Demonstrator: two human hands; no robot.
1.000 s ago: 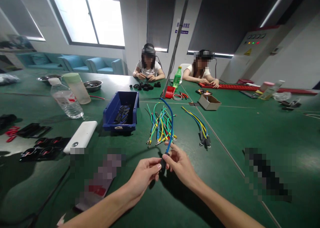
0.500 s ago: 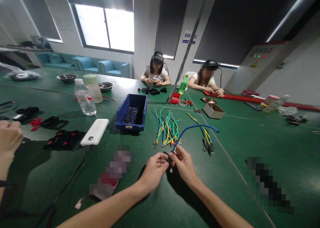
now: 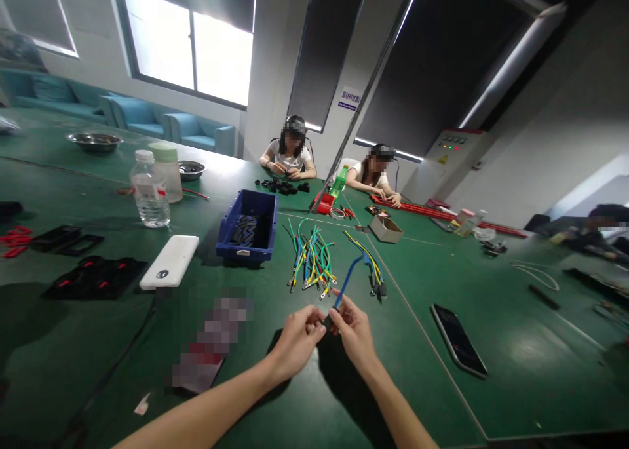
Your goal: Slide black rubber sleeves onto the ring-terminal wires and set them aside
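Observation:
My left hand (image 3: 297, 341) and my right hand (image 3: 352, 331) meet above the green table (image 3: 481, 292), fingertips pinched together on a small black connector (image 3: 326, 322). A blue wire (image 3: 350, 275) rises from that connector between my fingers and leans away to the right. Just beyond my hands lies a loose bundle of green, yellow and blue wires (image 3: 309, 260) with metal ring ends. A second bunch of yellow and blue wires with black plugs (image 3: 367, 265) lies to its right.
A blue bin of black parts (image 3: 248, 225) stands behind the wires. A white power bank (image 3: 170, 261), a water bottle (image 3: 146, 190) and black trays (image 3: 95, 277) sit at left. A phone (image 3: 458, 339) lies at right. Two people work at the table's far side.
The blue wire, first arching upward, has swung down to the right and now leans low. My hands stayed pinched on the connector. The camera turned right, bringing the phone into view.

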